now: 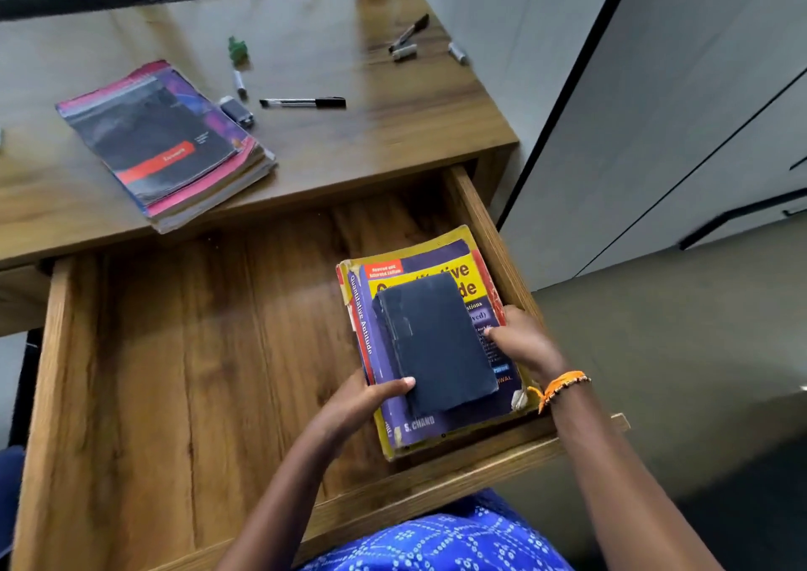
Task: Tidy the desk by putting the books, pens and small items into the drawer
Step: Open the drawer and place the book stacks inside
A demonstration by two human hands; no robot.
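Two books are being settled in the right end of the open drawer: a yellow book lying flat against the right wall, and a dark book resting on top of it. The task is judged to be partly done. A stack of books is being left on the desk, its corner overhanging the front edge, and pens and small items, among them a green piece and a few caps near the far right, are lying scattered well apart from the drawer.

The dark book's near left corner is being pinched by the left hand, thumb on the cover. The right edge of the books is being held by the right hand, fingers curled round the yellow book's side; which book is actually gripped cannot be told. Both grips are narrow.
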